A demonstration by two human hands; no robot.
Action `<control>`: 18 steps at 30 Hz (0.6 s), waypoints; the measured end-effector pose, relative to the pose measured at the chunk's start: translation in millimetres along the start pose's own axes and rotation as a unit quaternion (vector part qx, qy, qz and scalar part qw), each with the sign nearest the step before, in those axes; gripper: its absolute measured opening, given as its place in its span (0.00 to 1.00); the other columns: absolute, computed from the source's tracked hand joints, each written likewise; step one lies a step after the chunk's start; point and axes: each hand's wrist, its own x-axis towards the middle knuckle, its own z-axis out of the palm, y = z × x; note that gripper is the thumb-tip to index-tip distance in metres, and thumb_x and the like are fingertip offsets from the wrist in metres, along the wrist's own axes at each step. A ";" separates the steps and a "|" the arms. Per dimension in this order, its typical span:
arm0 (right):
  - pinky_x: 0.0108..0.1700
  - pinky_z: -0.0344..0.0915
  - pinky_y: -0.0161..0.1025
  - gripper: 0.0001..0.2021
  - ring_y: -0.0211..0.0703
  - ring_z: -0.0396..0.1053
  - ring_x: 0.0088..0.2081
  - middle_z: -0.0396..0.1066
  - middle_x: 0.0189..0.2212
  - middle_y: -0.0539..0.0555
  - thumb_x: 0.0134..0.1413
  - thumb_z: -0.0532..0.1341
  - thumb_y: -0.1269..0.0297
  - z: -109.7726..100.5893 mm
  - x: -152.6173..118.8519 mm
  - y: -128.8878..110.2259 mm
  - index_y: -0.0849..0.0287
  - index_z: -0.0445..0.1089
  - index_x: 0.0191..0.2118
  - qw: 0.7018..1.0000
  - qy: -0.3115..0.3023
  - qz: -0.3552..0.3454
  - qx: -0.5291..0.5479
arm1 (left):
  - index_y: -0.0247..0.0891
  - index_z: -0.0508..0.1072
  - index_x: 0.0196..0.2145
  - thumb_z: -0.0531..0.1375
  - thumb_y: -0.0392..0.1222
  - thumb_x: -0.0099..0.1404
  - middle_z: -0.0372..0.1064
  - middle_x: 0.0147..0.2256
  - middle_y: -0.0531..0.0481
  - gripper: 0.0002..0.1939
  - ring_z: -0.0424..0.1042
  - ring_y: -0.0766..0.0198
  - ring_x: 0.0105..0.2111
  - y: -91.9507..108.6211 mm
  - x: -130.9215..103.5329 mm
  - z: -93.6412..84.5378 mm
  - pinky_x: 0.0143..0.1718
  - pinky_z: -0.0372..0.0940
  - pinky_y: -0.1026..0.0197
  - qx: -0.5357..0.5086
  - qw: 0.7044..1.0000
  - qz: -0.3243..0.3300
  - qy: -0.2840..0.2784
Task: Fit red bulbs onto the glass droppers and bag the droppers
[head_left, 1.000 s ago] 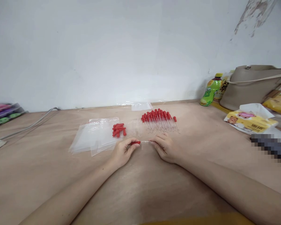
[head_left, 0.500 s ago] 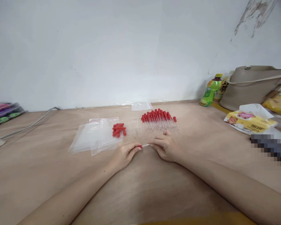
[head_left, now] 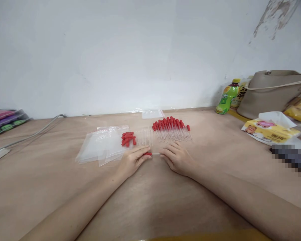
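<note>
My left hand (head_left: 134,160) pinches a red rubber bulb (head_left: 148,153) between thumb and fingers. A thin clear dropper tube (head_left: 156,154) runs from the bulb across to my right hand (head_left: 177,158), whose fingers are closed on its far end. Beyond the left hand lies a small heap of loose red bulbs (head_left: 127,138). Beside it is a row of bare clear tubes (head_left: 144,136). Behind the right hand, several droppers with red bulbs on them (head_left: 171,124) lie side by side, their tubes pointing towards me.
Clear zip bags (head_left: 95,145) lie left of the loose bulbs, and another bag (head_left: 152,114) is by the wall. To the right stand a green bottle (head_left: 224,99), a beige bag (head_left: 268,93) and a tissue pack (head_left: 272,130). A grey cable (head_left: 40,131) crosses the left side.
The red bulb and the tube have come level, in a straight line between my hands. More of the bulb shows past my left fingers. The raised finger of my right hand has lowered.
</note>
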 end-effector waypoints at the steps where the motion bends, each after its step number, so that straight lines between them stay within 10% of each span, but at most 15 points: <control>1: 0.37 0.56 0.39 0.08 0.41 0.64 0.36 0.70 0.31 0.55 0.56 0.52 0.70 0.7 0.0 1.7 0.62 0.68 0.36 1.000 0.011 -0.007 0.007 | 0.37 0.72 0.42 0.57 0.39 0.60 0.71 0.42 0.45 0.11 0.71 0.61 0.40 -1.7 -0.2 0.1 0.42 0.67 0.59 0.012 1.000 0.010 0.005; 18: 0.47 0.65 0.40 0.09 0.38 0.69 0.40 0.73 0.35 0.54 0.54 0.53 0.73 4.6 -1.5 4.5 0.60 0.67 0.40 0.991 0.068 -0.041 0.106 | 0.37 0.71 0.39 0.58 0.36 0.60 0.74 0.32 0.49 0.09 0.72 0.64 0.30 4.2 -2.9 3.1 0.33 0.66 0.62 0.024 0.998 0.066 -0.001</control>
